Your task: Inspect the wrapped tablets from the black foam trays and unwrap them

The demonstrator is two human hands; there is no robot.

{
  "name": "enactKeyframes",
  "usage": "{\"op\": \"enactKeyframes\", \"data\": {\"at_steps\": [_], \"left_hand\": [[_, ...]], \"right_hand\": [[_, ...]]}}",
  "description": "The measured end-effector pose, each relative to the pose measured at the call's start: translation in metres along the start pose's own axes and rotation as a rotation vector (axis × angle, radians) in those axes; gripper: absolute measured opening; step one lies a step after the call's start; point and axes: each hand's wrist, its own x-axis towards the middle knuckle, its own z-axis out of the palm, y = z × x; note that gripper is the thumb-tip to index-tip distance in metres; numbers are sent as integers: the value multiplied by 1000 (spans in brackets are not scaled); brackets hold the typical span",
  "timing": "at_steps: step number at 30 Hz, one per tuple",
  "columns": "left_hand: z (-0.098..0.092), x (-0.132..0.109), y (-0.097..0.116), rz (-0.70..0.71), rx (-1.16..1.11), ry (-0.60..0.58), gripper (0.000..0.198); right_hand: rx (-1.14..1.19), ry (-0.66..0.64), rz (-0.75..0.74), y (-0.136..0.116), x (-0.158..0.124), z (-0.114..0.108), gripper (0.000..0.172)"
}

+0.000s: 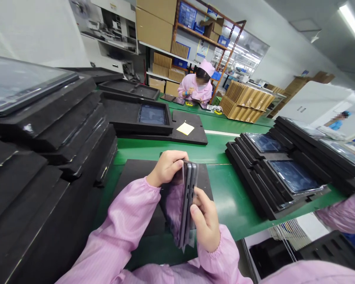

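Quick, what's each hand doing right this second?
Left hand: closed around the top end of a dark tablet, which is held edge-on.
Right hand: closed on the lower part of the same tablet.

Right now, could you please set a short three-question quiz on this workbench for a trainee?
1. True or false: the left hand and the right hand both hold the grey device, its thin edge toward the camera, above the black pad.
2. The paper note lying on the black foam mat farther back is: A red, B yellow, C blue.
3. Which hand grips the upper end of the grey device?
Key: 1 true; 2 B; 3 the left hand.
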Motion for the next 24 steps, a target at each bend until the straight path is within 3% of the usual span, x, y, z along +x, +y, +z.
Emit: {"op": "enactKeyframes", "data": {"at_steps": [24], "left_hand": [[4, 4, 0, -14, 24, -15, 71]], "right_hand": [[-119, 71, 41, -11, 6, 1, 29]]}}
